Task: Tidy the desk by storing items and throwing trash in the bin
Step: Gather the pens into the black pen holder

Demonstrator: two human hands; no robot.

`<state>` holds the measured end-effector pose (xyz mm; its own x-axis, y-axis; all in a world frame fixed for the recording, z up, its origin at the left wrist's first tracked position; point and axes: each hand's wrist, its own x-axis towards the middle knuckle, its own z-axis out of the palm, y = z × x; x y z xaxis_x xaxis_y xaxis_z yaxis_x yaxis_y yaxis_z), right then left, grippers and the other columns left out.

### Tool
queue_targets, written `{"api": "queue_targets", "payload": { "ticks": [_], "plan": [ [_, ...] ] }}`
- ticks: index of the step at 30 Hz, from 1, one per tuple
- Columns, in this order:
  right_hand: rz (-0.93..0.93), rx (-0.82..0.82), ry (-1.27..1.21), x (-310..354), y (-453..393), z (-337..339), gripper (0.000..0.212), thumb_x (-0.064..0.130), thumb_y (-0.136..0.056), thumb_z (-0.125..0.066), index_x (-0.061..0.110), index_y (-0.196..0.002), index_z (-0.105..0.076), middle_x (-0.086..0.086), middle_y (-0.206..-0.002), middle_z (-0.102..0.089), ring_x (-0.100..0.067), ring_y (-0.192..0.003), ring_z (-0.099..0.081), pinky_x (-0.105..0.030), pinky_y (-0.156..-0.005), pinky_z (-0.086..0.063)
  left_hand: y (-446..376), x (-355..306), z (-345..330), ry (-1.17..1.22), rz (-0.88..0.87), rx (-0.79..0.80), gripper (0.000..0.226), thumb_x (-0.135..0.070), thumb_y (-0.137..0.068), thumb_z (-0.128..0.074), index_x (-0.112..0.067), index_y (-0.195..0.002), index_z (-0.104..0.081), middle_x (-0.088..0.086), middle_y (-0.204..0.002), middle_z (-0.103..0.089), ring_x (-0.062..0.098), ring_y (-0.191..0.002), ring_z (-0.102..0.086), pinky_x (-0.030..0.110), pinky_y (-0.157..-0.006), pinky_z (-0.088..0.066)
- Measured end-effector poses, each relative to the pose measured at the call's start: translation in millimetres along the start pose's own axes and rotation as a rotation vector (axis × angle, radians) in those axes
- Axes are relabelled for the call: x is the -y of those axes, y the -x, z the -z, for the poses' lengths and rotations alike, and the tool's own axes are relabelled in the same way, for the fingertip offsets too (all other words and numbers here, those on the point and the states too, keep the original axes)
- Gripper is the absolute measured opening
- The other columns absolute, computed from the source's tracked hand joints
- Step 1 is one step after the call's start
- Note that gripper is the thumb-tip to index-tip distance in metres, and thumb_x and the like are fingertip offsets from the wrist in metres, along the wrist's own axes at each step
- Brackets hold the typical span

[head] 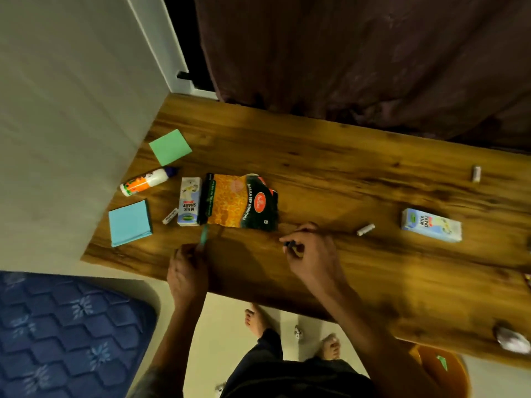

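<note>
My left hand pinches a pen, axis toward 12; right hand grips its cap, at 3 o'clock.

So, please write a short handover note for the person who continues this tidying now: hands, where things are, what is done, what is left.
Left hand holds a teal pen at the desk's near edge. Right hand pinches a small dark item, probably a pen cap; it is unclear.
On the desk: snack packet, two milkshake cartons, glue bottle, green and blue sticky note pads, crumpled paper.
Orange bin stands on the floor by the desk's right end.
Done: cannot tell.
Left: bin the packet, cartons and paper; store the stationery.
</note>
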<state>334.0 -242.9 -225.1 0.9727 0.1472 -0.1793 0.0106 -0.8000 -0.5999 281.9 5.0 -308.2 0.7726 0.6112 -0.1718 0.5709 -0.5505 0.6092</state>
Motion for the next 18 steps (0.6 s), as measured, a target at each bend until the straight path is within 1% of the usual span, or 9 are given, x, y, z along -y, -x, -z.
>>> {"api": "queue_targets", "payload": {
  "ticks": [2, 3, 6, 8, 10, 13, 16, 18],
  "plan": [
    [-0.02, -0.027, -0.043, -14.3, 9.0, 10.9, 0.025, 0.021, -0.088, -0.077, 0.029, -0.112, -0.076, 0.009, -0.113, -0.065, -0.002, -0.091, -0.065, -0.017, -0.082, -0.057, 11.8, -14.5, -0.4, 0.304, 0.12, 0.102, 0.026, -0.032, -0.104, -0.056, -0.013, -0.118, -0.067, 0.009, -0.11, -0.073, 0.023, -0.087, -0.072, 0.041, -0.072, -0.058],
    [-0.038, -0.041, -0.072, -21.2, 14.3, 17.6, 0.028, 0.021, -0.088, -0.077, 0.029, -0.114, -0.075, 0.009, -0.112, -0.067, -0.001, -0.092, -0.065, -0.014, -0.081, -0.055, 20.2, -26.3, -1.3, 0.455, 0.159, 0.149, 0.026, -0.034, -0.103, -0.057, -0.014, -0.115, -0.069, 0.008, -0.104, -0.075, 0.02, -0.083, -0.074, 0.038, -0.068, -0.06],
    [-0.102, -0.097, -0.208, -43.9, 31.6, 41.5, 0.038, 0.02, -0.086, -0.08, 0.028, -0.122, -0.072, 0.011, -0.112, -0.072, 0.0, -0.097, -0.065, -0.012, -0.083, -0.052, 51.2, -73.1, -11.4, 0.744, 0.204, 0.241, 0.019, -0.027, -0.099, -0.064, -0.011, -0.106, -0.073, 0.003, -0.089, -0.078, 0.013, -0.079, -0.075, 0.026, -0.064, -0.055],
    [-0.125, -0.162, -0.249, -65.5, 46.7, 61.1, 0.045, 0.021, -0.083, -0.082, 0.029, -0.125, -0.07, 0.011, -0.111, -0.072, 0.0, -0.097, -0.066, -0.012, -0.083, -0.052, 76.1, -109.3, -26.6, 0.928, 0.232, 0.378, 0.023, -0.024, -0.098, -0.066, -0.007, -0.111, -0.073, 0.005, -0.09, -0.077, 0.012, -0.08, -0.072, 0.022, -0.063, -0.053],
    [-0.144, -0.232, -0.283, -90.8, 63.3, 82.6, 0.049, 0.02, -0.079, -0.085, 0.028, -0.125, -0.07, 0.01, -0.105, -0.073, -0.001, -0.091, -0.068, -0.015, -0.082, -0.055, 101.3, -139.9, -43.5, 1.017, 0.201, 0.536, 0.025, -0.022, -0.099, -0.063, -0.004, -0.115, -0.07, 0.007, -0.092, -0.074, 0.013, -0.081, -0.07, 0.021, -0.062, -0.053],
    [-0.196, -0.309, -0.341, -138.4, 103.3, 124.0, 0.049, 0.02, -0.079, -0.085, 0.028, -0.124, -0.069, 0.011, -0.104, -0.073, -0.002, -0.092, -0.069, -0.016, -0.083, -0.056, 155.8, -184.2, -72.0, 1.011, 0.207, 0.698, 0.018, -0.016, -0.104, -0.054, -0.003, -0.104, -0.068, 0.01, -0.086, -0.07, 0.014, -0.075, -0.068, 0.02, -0.057, -0.052],
    [-0.235, -0.425, -0.347, -187.8, 145.1, 159.4, 0.048, 0.02, -0.078, -0.085, 0.027, -0.123, -0.07, 0.011, -0.102, -0.073, -0.005, -0.092, -0.07, -0.029, -0.086, -0.059, 216.7, -219.6, -97.0, 1.079, 0.337, 0.89, 0.023, -0.005, -0.106, -0.043, -0.004, -0.097, -0.064, 0.011, -0.085, -0.063, 0.011, -0.066, -0.067, 0.016, -0.05, -0.05],
    [-0.272, -0.487, -0.346, -222.5, 175.0, 183.0, 0.047, 0.018, -0.078, -0.085, 0.024, -0.122, -0.072, 0.009, -0.099, -0.074, -0.007, -0.087, -0.07, -0.031, -0.084, -0.059, 261.2, -242.1, -115.4, 1.121, 0.432, 1.044, 0.022, -0.004, -0.106, -0.04, -0.004, -0.102, -0.062, 0.009, -0.085, -0.063, 0.011, -0.066, -0.066, 0.016, -0.048, -0.049]
  ]
}}
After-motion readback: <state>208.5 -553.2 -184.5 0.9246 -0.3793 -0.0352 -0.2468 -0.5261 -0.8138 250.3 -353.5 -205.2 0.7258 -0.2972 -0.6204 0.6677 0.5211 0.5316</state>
